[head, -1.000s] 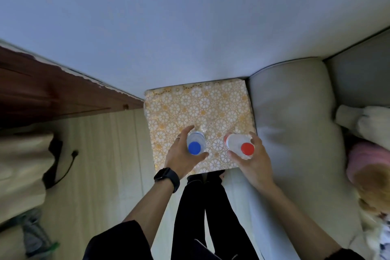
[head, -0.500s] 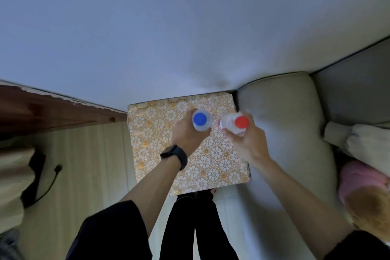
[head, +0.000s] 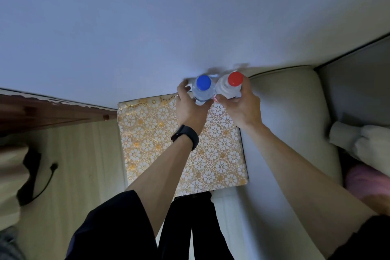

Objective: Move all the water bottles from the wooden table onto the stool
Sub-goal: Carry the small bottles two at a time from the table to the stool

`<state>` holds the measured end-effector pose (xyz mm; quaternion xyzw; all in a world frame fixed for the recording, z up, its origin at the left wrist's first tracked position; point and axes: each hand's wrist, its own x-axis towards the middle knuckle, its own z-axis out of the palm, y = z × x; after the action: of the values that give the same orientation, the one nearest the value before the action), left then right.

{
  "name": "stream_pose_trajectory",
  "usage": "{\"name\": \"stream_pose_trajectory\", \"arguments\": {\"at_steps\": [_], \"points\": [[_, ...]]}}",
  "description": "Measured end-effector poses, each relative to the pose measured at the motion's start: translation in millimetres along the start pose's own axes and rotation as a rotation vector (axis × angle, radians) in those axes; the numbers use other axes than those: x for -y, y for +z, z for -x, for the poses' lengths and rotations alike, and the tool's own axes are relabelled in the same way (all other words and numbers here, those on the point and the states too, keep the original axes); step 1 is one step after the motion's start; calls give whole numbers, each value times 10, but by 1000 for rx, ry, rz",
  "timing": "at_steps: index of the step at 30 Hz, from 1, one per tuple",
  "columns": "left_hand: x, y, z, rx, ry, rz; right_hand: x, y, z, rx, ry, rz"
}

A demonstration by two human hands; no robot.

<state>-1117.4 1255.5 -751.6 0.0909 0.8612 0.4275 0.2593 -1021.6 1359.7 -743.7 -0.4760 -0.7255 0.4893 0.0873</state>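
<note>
Blue-capped bottle (head: 203, 88) and red-capped bottle (head: 230, 85), upright and touching side by side at the far edge of the stool (head: 221, 154), close against the wall. Cannot tell whether standing on the floral top or held just above it. Gripped one apiece: left hand (head: 190, 105) curled round the clear bottle's shoulder, right hand (head: 238, 105) round the white-wrapped one.

Probably light to middling in weight; thin plastic, likely to dent under a hard squeeze, smooth and a little slippery. Best taken round the body below the shoulder, not by the cap.

Just beside the stool, a pale sofa arm (head: 285, 112); black watch (head: 185, 136) on the left wrist.

Compared with half a second ago: both bottles carried farther back, from over the stool's far half to its wall-side edge, the red-capped one less tilted.
</note>
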Motion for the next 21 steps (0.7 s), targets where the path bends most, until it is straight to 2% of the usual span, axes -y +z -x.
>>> {"name": "stream_pose_trajectory", "arguments": {"at_steps": [8,13,17,21], "points": [[48,-51,-37,75,43,-73,-103,-19,-67,39,-35,11],[-58,-171,70,109,48,-95,-166,-88,39,107,22,-63],[-128,-431,313,150,2,-85,-59,-153,451,82,179,-64],[-107,-861,736,226,-34,-126,198,-158,1194,155,162,-34]]}}
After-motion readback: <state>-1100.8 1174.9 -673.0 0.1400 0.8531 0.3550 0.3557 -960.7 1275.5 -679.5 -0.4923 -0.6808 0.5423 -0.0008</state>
